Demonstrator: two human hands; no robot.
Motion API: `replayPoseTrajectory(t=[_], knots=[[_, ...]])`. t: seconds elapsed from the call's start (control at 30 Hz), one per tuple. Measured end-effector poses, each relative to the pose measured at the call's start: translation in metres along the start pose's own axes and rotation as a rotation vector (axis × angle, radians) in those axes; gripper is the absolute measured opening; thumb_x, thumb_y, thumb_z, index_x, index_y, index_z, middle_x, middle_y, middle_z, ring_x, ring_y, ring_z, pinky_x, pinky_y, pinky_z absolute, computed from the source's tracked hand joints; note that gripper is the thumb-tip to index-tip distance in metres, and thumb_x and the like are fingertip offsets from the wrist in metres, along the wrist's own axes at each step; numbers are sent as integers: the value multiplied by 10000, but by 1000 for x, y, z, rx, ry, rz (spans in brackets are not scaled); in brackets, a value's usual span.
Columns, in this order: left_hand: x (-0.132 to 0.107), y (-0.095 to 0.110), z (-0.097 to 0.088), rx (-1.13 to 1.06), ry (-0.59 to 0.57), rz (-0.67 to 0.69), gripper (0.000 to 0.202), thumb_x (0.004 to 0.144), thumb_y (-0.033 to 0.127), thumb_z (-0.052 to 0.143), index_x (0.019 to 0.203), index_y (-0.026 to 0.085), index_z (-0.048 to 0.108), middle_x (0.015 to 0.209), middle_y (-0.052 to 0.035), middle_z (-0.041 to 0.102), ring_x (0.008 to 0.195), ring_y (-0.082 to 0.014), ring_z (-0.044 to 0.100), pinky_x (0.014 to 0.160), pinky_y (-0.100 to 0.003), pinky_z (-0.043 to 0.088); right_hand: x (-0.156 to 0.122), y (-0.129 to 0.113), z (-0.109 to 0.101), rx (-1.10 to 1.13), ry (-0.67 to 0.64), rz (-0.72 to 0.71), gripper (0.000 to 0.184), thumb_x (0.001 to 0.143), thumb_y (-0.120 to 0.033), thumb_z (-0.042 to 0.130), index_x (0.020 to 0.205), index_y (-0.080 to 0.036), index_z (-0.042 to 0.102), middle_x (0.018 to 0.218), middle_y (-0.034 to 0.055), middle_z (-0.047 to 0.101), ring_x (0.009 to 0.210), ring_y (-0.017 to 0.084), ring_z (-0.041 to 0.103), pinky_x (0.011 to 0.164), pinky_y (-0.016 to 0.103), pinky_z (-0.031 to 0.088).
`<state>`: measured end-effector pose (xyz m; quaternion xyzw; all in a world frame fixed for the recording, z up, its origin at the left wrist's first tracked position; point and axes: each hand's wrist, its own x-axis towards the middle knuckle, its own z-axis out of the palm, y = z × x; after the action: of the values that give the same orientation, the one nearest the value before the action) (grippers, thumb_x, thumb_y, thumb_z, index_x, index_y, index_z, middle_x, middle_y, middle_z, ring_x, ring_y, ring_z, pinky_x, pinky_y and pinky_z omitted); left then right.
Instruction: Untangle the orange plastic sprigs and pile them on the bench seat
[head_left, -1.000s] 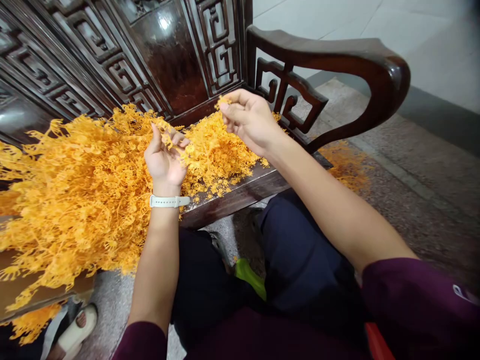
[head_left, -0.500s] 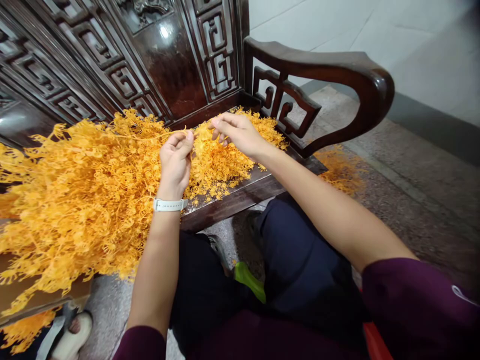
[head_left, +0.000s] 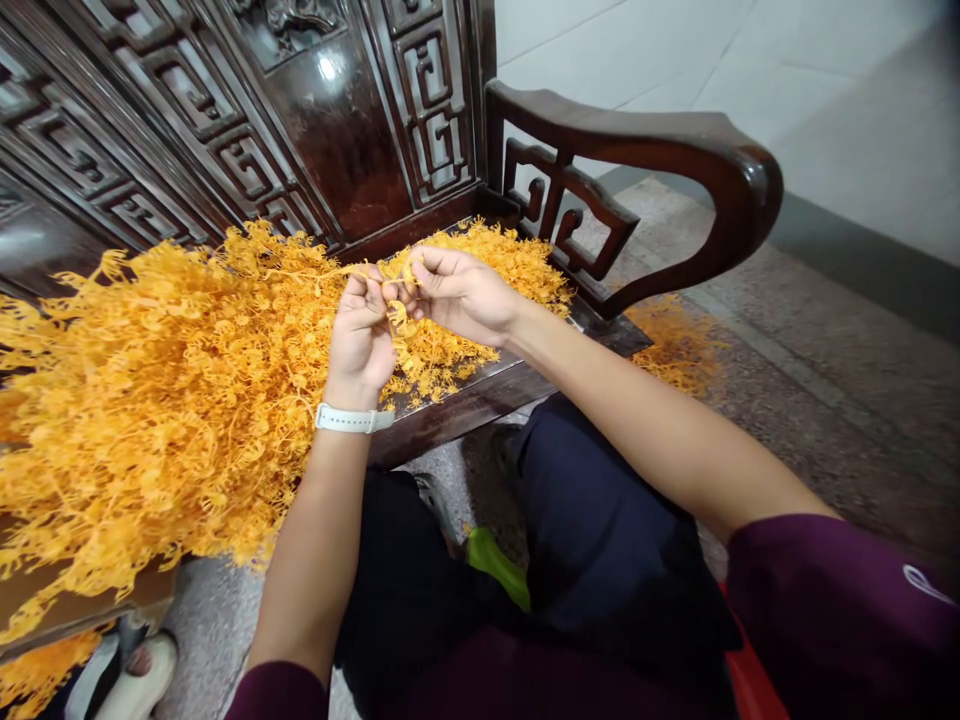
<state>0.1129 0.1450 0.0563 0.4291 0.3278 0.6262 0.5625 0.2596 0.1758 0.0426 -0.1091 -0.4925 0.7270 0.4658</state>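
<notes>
Head cam looks fwd/down, close to L hand [head_left: 364, 335] & R hand [head_left: 469, 295], dim top-R corner prob. wall [head_left: 825, 100].

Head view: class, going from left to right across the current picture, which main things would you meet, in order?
Large yellow-orange pile, left hand, right hand, orange heap on the floor, purple right sleeve.
</notes>
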Motion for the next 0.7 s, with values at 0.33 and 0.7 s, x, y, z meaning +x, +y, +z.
replayPoseTrajectory(t=[0.33,0.7], knots=[[13,16,-24,-142,174,125,218,874,45,672,851,259,641,783,27,652,622,-97,553,635,-213,506,-8,-33,-5,-59,171,-77,298,951,-374,755,846,-225,519,929,29,705,882,146,680,744,268,572],[16,2,-29,93,145,81,262,770,344,951,948,249,785,1005,-23,786,736,-86,665,648,-190,527,9,-1,-42,-392,519,112,289,868,-87,672,1128,-198,608,903,35,635,803,160,606,705,315,504]])
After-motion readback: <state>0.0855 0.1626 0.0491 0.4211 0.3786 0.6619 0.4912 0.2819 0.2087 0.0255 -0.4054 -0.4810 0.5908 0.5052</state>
